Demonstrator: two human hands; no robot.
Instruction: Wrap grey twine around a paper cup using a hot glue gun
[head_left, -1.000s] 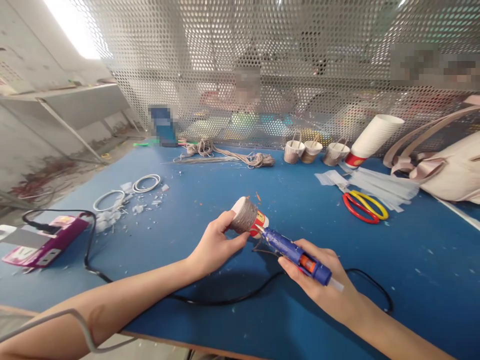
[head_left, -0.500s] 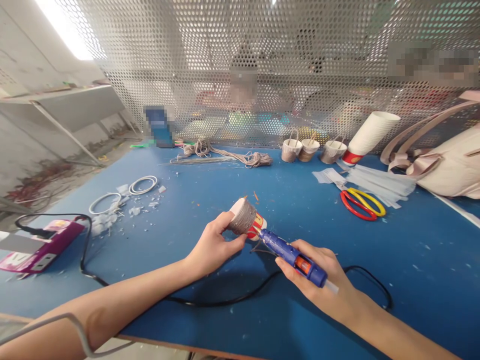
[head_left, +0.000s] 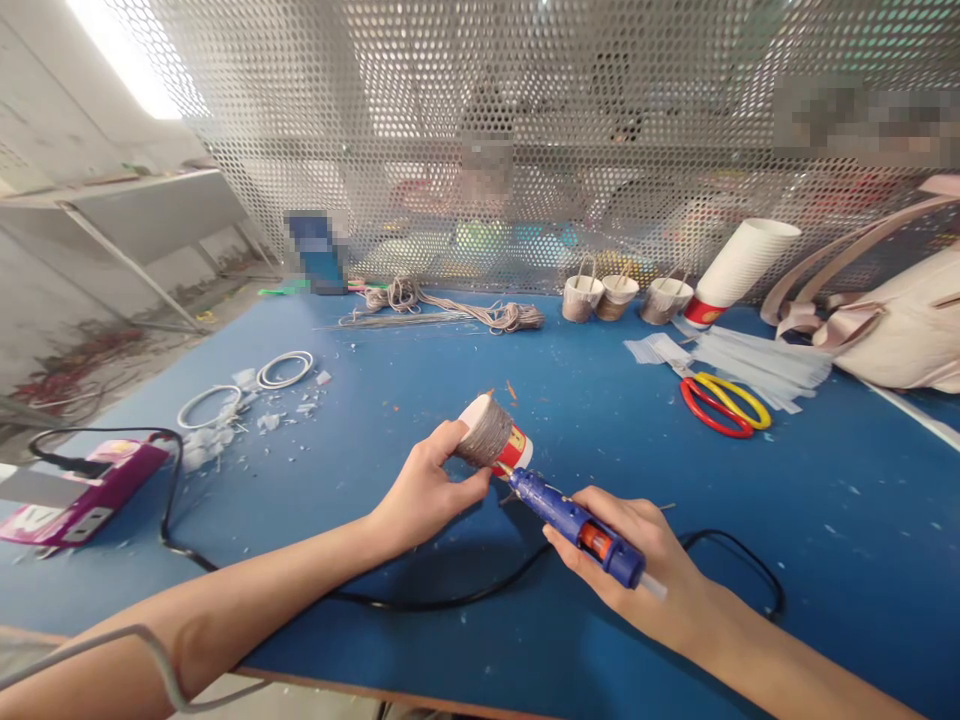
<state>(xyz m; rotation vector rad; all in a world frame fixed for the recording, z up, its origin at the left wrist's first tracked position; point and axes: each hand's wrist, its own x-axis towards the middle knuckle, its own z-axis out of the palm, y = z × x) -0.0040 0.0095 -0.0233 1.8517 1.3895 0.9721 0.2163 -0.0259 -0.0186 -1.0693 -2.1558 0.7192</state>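
My left hand (head_left: 431,487) grips a paper cup (head_left: 486,432) that is tilted on its side. Greyish-brown cord is wound round the part nearest its mouth, while red and white print shows toward the base. A blue glue gun (head_left: 574,525) is held in my right hand (head_left: 637,560), with a clear glue stick (head_left: 654,586) poking out of its back end. The gun's nozzle is at the red part of the cup, near the edge of the cord; whether it touches cannot be made out. A loose bit of cord hangs below the cup, partly hidden.
Three cord-wrapped cups (head_left: 581,298), a leaning cup stack (head_left: 742,272), clear glue sticks (head_left: 765,368) and scissors (head_left: 724,405) lie at the back right. Cord bundles (head_left: 516,317) are at the back. A black cable (head_left: 442,606) crosses in front, and a purple power strip (head_left: 90,495) sits left.
The glue gun and my right hand have shifted slightly left and down, bringing the nozzle along the cord's edge toward my left thumb. The cup has barely moved.
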